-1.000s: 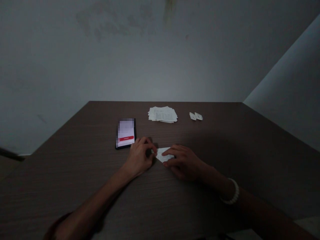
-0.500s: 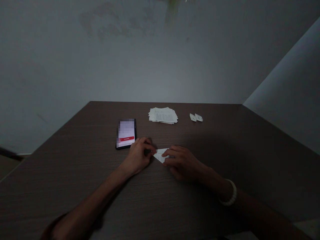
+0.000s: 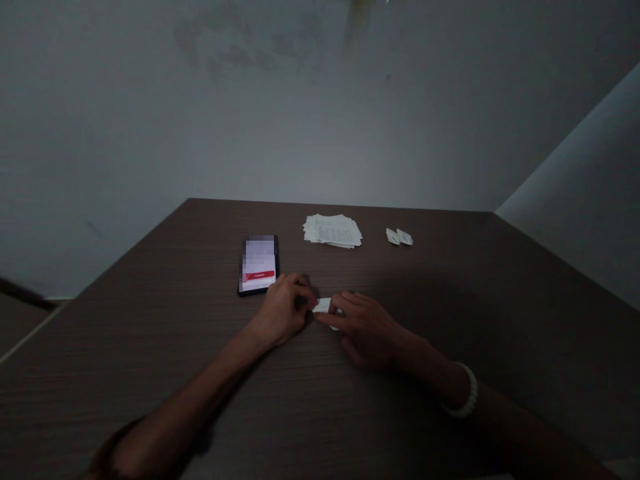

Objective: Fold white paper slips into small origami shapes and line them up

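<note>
A small white piece of folded paper (image 3: 323, 305) lies on the brown table, mostly covered by my fingers. My left hand (image 3: 285, 307) pinches its left corner between thumb and fingers. From the right, my right hand (image 3: 367, 327) bears down on the paper, one finger stretched along its lower edge toward the left corner. A bit of white paper shows below that finger. The right thumb is tucked low beside the paper. My left hand's knuckles are close to the lower right corner of a phone (image 3: 259, 265) with a lit screen.
A loose stack of printed paper slips (image 3: 333, 231) lies farther back on the wood-grain table (image 3: 200, 253). To its right are two small folded papers (image 3: 399, 237) side by side. A pale wall (image 3: 320, 127) stands behind the table's far edge.
My right index finger has slid left along the paper toward my left fingertips, covering more of it. The left hand keeps its pinch. The view has shifted slightly.
</note>
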The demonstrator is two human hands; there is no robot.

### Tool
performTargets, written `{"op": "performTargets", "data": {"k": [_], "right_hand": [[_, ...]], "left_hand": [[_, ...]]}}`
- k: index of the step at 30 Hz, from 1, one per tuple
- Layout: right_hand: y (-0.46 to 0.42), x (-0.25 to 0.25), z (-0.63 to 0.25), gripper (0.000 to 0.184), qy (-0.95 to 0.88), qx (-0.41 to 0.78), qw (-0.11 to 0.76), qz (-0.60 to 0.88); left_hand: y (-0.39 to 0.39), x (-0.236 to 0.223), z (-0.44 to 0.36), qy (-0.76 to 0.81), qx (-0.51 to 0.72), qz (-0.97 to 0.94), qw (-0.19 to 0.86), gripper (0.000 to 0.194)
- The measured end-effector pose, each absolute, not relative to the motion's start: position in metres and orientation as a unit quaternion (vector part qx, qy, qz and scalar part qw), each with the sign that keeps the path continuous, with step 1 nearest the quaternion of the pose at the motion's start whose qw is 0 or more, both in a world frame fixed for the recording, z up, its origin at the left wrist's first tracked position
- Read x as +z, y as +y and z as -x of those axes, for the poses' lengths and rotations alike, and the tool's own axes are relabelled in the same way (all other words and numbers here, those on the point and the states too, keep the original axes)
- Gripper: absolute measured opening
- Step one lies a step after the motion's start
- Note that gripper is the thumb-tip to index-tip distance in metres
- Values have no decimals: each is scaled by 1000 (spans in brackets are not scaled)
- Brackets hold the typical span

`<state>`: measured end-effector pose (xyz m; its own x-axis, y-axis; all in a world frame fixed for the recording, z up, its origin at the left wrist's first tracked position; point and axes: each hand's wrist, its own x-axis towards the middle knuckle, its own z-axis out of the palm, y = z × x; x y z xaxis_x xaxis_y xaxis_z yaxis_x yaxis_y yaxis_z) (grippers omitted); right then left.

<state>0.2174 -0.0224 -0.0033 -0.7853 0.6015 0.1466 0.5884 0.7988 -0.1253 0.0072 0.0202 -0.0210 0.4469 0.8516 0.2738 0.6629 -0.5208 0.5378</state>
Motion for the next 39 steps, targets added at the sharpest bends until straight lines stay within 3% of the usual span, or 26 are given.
{"op": "performTargets", "data": {"k": [17, 39], "right_hand": [[-21, -6, -212, 57, -938, 32, 85, 335], [-27, -4, -234, 25, -938, 67, 144, 307]], "left_hand": [[20, -18, -8, 463, 251, -831, 179, 18], [19, -23, -5, 448, 273, -836, 160, 20]]}}
